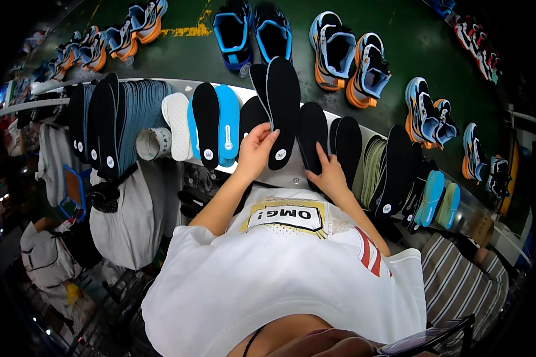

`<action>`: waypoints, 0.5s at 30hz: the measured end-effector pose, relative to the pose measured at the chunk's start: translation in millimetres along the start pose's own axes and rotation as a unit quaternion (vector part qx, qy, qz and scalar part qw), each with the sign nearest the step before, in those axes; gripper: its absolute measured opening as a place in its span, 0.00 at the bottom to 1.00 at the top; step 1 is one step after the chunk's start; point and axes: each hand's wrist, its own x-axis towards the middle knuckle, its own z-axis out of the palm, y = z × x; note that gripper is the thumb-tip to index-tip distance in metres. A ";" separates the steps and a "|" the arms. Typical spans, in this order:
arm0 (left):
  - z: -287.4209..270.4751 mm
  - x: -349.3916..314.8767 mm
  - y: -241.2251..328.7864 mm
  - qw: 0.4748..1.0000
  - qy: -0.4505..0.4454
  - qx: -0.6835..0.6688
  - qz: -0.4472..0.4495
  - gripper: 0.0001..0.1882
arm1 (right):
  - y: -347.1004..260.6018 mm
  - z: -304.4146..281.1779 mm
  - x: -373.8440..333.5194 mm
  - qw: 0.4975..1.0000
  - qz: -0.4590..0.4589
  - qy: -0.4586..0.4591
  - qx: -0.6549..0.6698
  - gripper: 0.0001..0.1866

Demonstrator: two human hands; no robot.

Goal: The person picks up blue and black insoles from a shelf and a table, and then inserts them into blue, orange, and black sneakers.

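Note:
My left hand (257, 152) pinches the lower edge of black insoles (283, 107) raised upright above the metal ledge. Two show, one partly behind the other, and the front one bears a round white label near the heel. Just to the right, my right hand (331, 176) has its index finger and thumb at the heel end of another black insole (312, 132), gripping it; its other fingers are partly hidden. More black insoles (346, 141) stand close beside that hand. Behind my left hand, a further black insole (252, 114) is partly covered.
Left along the ledge are blue insoles (227, 119), white insoles (177, 122), a tape roll (153, 144) and a grey-edged insole stack (138, 113). Green-edged insoles (372, 166) stand right. Pairs of sneakers (333, 50) rest on the green surface beyond. A person in a striped garment (458, 279) is at right.

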 end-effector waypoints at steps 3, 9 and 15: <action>7.8 -0.7 15.8 0.998 -0.031 0.034 0.042 0.08 | -9.9 -12.7 -0.2 0.991 -0.067 0.101 0.054 0.34; 28.1 -3.4 -2.0 0.994 -0.091 -0.044 -0.052 0.05 | -33.2 -36.0 7.6 0.873 -0.078 0.083 0.474 0.34; 22.9 -3.6 -44.6 0.893 -0.308 -0.002 -0.328 0.12 | -17.4 -29.2 6.5 0.998 0.028 0.023 0.043 0.43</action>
